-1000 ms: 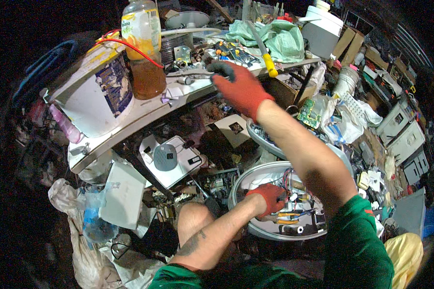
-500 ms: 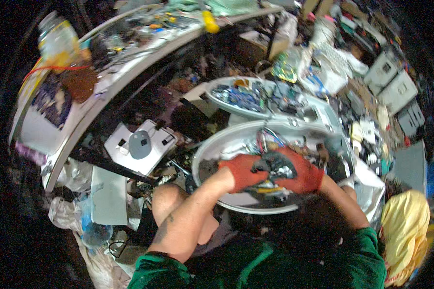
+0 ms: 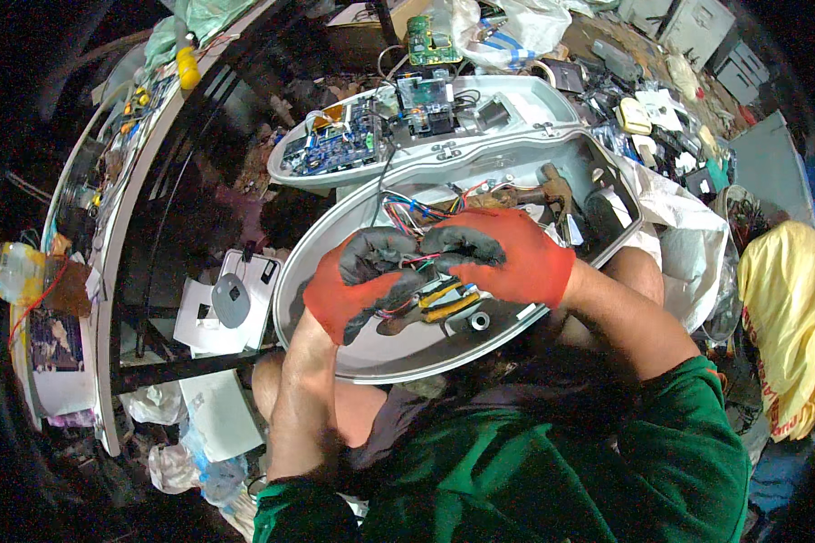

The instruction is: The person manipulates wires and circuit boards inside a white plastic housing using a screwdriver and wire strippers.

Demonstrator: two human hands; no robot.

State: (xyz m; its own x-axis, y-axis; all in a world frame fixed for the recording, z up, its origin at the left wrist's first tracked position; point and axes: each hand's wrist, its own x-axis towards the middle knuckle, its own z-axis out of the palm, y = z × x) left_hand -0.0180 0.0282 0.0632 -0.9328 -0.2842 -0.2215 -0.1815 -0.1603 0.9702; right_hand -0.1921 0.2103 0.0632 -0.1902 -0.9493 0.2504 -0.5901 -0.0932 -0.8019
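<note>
Both hands wear red work gloves with dark grey palms and fingers. They meet over a large grey oval plastic housing (image 3: 292, 258). My left hand (image 3: 353, 282) is closed, its fingertips pinching thin coloured wires (image 3: 419, 260). My right hand (image 3: 509, 255) is curled beside it, pinching the same wires from the other side. Whatever the wires join is hidden by the fingers. Just below lies a hand tool with yellow-and-black handles (image 3: 450, 300), inside the housing. More wires (image 3: 406, 214) and a rusty brown metal part (image 3: 552, 188) sit behind my hands in it.
Beyond, the hinged other half of the housing (image 3: 541, 95) holds blue circuit boards (image 3: 335, 143). A green board (image 3: 433, 41) lies farther back. Electronic scrap (image 3: 661, 127) is heaped at the right, near a yellow sack (image 3: 781, 317). A curved bench edge (image 3: 129, 226) runs along the left.
My view has turned, so the bench now stands farther left and the housing looks larger. My hands stay together over the housing, and thin wires now show between the fingertips.
</note>
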